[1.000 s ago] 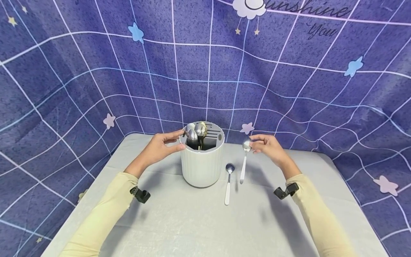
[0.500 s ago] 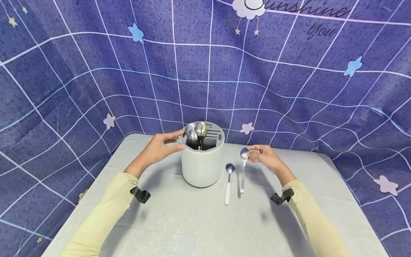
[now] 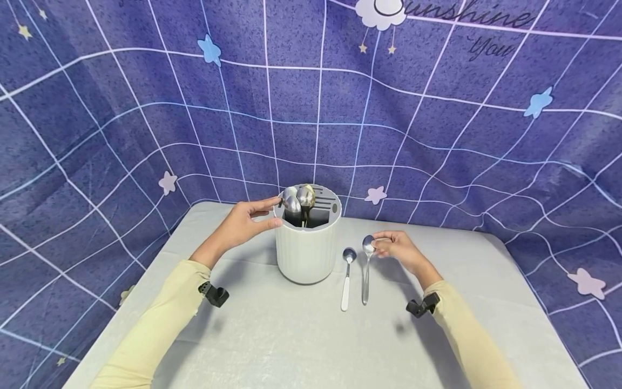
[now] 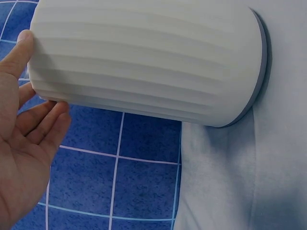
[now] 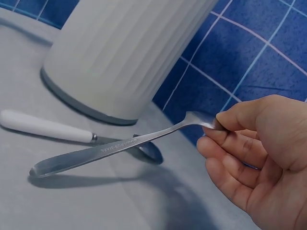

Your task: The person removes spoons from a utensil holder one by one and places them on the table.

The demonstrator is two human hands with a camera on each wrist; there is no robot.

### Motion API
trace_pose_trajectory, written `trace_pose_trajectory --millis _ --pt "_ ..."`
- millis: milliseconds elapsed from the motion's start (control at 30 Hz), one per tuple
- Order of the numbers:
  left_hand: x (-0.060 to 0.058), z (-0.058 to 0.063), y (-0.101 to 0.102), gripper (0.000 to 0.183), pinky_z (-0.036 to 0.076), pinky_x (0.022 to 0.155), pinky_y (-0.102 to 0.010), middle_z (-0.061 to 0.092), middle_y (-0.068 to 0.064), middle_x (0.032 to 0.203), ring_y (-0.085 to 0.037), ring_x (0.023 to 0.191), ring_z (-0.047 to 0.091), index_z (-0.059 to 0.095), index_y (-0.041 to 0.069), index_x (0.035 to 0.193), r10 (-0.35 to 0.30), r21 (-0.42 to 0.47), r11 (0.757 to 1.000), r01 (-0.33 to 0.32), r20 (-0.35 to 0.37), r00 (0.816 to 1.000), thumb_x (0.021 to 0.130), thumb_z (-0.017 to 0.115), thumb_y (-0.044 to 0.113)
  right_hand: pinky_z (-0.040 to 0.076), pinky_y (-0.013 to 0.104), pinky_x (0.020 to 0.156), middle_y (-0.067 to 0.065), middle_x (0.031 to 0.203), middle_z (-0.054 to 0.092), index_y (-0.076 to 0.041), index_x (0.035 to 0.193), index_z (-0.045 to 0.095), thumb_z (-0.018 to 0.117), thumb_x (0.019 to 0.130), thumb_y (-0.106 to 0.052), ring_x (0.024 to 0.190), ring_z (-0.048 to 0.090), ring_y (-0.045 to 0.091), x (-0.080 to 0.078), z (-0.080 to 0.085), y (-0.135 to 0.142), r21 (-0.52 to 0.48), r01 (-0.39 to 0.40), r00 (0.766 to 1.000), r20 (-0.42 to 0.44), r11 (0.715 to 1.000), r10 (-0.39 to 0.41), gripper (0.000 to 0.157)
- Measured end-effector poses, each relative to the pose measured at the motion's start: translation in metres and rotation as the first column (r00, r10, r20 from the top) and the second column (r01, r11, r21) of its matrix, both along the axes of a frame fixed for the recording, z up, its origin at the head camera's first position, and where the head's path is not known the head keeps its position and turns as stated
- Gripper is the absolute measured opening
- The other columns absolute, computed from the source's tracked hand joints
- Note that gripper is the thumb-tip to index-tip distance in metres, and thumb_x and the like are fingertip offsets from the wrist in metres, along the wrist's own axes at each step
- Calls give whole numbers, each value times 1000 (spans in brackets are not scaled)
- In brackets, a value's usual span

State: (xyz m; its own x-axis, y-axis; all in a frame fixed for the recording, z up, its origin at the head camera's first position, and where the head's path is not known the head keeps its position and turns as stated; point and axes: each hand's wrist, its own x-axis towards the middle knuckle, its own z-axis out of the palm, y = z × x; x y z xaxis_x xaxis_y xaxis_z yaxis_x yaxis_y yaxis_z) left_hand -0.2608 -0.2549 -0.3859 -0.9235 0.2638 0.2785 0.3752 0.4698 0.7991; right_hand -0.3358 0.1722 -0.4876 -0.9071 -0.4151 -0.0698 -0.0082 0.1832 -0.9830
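My left hand [image 3: 248, 220] grips the edge of a white ribbed utensil holder [image 3: 306, 259], thumb at the near rim and index finger along the far side. Spoons [image 3: 292, 204] stand bowl up in its open compartment. Off to the right, my right hand [image 3: 399, 249] pinches a metal spoon [image 5: 115, 146] by its bowl between thumb and fingers. That spoon's handle slants down toward me, its end low over the table beside its shadow. A white-handled spoon [image 3: 345, 281] lies on the table between the holder and the held spoon.
Slots [image 3: 324, 200] cut the holder's grey top behind the spoons. A light grey cloth covers the table [image 3: 272, 340]. Behind it hangs a blue curtain [image 3: 291, 97] with a grid and stars. Each sleeve carries a small black wrist camera [image 3: 214, 294].
My right hand has moved down and slightly left with the metal spoon, bringing it lower beside the white-handled one. The left hand stays at the holder's rim.
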Motion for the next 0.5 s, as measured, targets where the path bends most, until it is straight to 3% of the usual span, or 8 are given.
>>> trace_pose_trajectory --millis 500 --pt "-1 -3 -1 58 49 111 -49 58 -1 147 -34 130 59 61 17 144 -1 12 1000 1 6 1000 91 80 34 62 23 74 9 97 77 22 130 54 66 96 -1 76 71 9 3 -16 -3 -26 49 999 17 998 -49 43"
